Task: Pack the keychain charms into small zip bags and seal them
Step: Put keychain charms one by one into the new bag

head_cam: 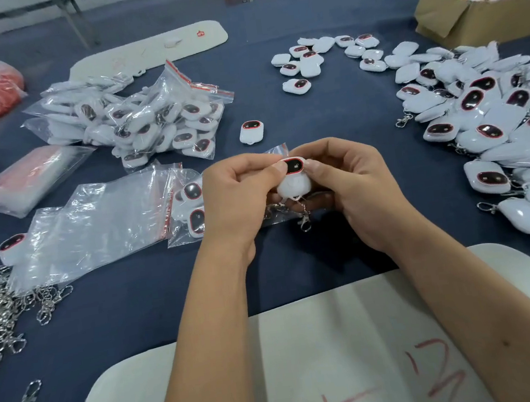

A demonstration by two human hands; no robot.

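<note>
White plastic with a red-rimmed dark face: that is the keychain charm (293,177) I have between both hands, just above the blue tablecloth (136,303) in front of me. My left hand (239,194) pinches its upper left edge and my right hand (345,184) pinches the upper right, fingers curled round it, with its metal clasp (305,222) dangling below. A small zip bag (278,214) lies crumpled under my hands; I cannot tell whether the charm has entered its mouth. I judge this the loading step. Next I need the bag's mouth spread, the charm and clasp slid fully inside, then the red strip pressed shut along its length.
</note>
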